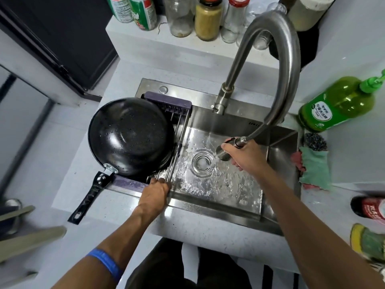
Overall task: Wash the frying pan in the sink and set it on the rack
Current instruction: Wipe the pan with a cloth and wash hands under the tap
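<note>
The black frying pan (130, 135) lies upside down on the purple-ended rack (179, 124) across the left side of the steel sink (277, 163). Water drops cover its base, and its handle (88, 200) sticks out over the counter toward me. My left hand (155, 193) grips the rack's near bars by the sink's front edge. My right hand (245, 156) holds the pull-out spray head (225, 152) of the tap (277, 59) over the drain (203, 161). Water runs into the wet basin.
A green dish-soap bottle (337, 104) lies right of the sink, with a dark scourer (314, 141) and a green cloth (315, 168) below it. Jars and bottles (208, 19) line the ledge behind the tap. Another sponge (368, 240) and a red-capped bottle (370, 209) sit at the right edge.
</note>
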Available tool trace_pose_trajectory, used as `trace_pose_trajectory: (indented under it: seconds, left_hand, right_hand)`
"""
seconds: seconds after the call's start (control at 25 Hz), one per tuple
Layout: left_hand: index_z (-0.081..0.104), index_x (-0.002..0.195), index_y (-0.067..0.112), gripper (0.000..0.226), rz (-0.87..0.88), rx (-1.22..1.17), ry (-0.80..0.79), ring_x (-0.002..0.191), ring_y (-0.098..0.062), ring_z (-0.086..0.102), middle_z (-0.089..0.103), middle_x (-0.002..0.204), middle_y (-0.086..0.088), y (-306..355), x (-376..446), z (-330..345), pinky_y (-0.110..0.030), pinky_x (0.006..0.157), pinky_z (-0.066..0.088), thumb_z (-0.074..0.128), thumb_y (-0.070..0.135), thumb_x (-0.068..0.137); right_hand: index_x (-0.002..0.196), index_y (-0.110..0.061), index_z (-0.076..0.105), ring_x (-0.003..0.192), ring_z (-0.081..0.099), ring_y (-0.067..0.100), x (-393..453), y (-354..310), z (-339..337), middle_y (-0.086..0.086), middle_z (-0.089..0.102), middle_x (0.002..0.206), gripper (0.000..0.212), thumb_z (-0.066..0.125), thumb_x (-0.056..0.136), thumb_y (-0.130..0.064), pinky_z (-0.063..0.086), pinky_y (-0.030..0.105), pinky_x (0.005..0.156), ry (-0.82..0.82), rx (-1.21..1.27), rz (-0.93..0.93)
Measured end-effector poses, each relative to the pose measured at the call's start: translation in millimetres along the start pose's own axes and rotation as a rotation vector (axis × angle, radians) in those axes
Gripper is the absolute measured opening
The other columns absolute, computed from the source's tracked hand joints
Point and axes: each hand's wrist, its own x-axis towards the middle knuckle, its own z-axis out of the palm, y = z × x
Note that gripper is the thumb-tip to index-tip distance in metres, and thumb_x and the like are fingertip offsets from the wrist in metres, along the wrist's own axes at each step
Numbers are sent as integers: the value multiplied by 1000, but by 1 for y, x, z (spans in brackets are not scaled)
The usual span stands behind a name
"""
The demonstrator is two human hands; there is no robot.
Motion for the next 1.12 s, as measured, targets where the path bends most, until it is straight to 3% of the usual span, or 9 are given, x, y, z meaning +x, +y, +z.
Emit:
trace_pose_trajectory:
  seconds: [0.24,0.44,0.64,0.84,1.12]
  left_hand:
    - [60,122,21,28,3,-3,-6,110,-19,48,60,114,-2,1,0,-2,-29,87,50,51,14,96]
    - [59,124,23,30,13,0,2,110,-18,48,60,114,-1,0,-1,-3,-28,85,50,52,13,96]
    - [59,122,18,27,5,-5,1,108,-18,49,59,114,-3,1,-2,-4,-26,86,49,53,13,96]
    - [59,122,20,28,4,-21,4,107,-17,47,59,114,-3,1,-2,-5,-25,86,49,53,11,96]
    - [59,122,20,31,0,-16,4,107,-16,48,58,112,-2,3,-2,-5,-23,82,48,54,8,94]
  right_hand:
    - [75,-33,73,49,62,-4,0,-2,5,-15,67,53,14,70,88,-36,47,25,57,52,-12,-6]
    - [87,-24,75,46,59,-9,-1,-6,6,-14,65,53,9,69,91,-28,41,9,44,24,31,-23]
    - [86,-23,76,49,60,-5,1,-3,7,-13,66,54,9,71,90,-29,41,13,48,33,54,-27]
    - [82,-27,73,47,59,-8,-1,-4,6,-17,63,49,11,69,91,-25,40,10,48,34,45,-54]
    - [89,-20,75,49,61,-7,-1,-6,7,-3,72,71,5,70,90,-22,41,7,45,48,79,-39]
